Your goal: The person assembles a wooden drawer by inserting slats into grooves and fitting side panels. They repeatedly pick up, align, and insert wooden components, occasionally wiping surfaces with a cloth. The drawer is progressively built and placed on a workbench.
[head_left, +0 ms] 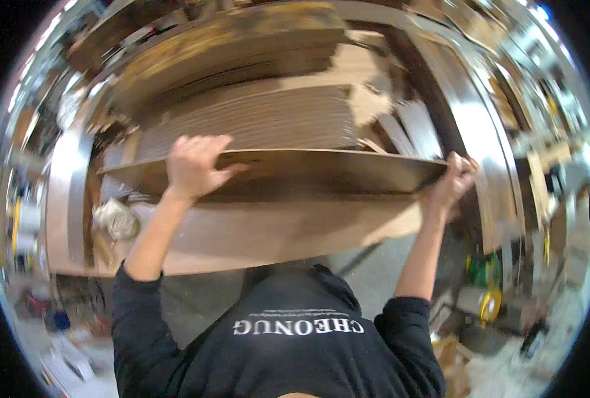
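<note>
A long, thin brown board point(335, 174) is tilted up across the workbench in front of me, its long upper edge catching the light. My right hand point(455, 178) is closed around the board's right end. Toward the left part of the same edge, my left hand point(199, 164) is open, its fingers stretched beyond the edge and its thumb apart on the near side. Whether the left palm presses on the board I cannot tell. Just behind the board lies a stack of long brown strips point(255, 123). Motion blurs the picture somewhat.
A thick stack of boards with a yellowish patchy top point(242, 40) stands farther back. A pale panel point(255, 232) covers the bench's near side, with a crumpled whitish bundle point(117, 220) at its left. Metal-looking rails point(477, 113) flank the work area. Short offcuts point(408, 129) lie at the right.
</note>
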